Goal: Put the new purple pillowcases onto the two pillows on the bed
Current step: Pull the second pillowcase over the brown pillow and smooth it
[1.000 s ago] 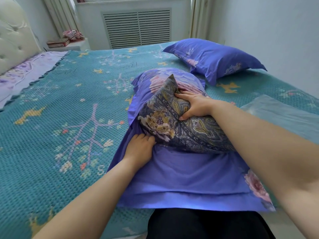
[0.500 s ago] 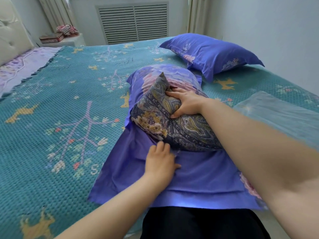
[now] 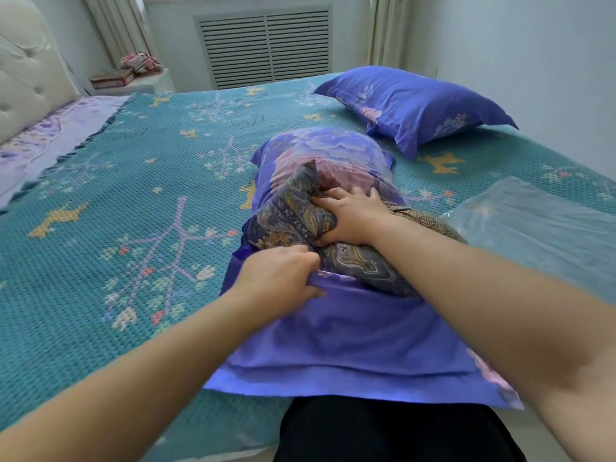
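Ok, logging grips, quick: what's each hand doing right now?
Left hand: pinches the purple pillowcase at its opening edge.
Right hand: grips the patterned pillow.

No words, labels, brand marks or numbers can be read anywhere in this view; the bedspread (image 3: 100, 261) and pillowcase (image 3: 350, 328) carry only woven and printed floral patterns.

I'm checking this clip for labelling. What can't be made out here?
All in the head view:
- How deep the patterned pillow sits in the purple pillowcase: cloth covers its far end.
- The left hand fingertips: curled under the case's edge.
- The pillow's right side: hidden by the right forearm.
- Items on the bedside table: too small.
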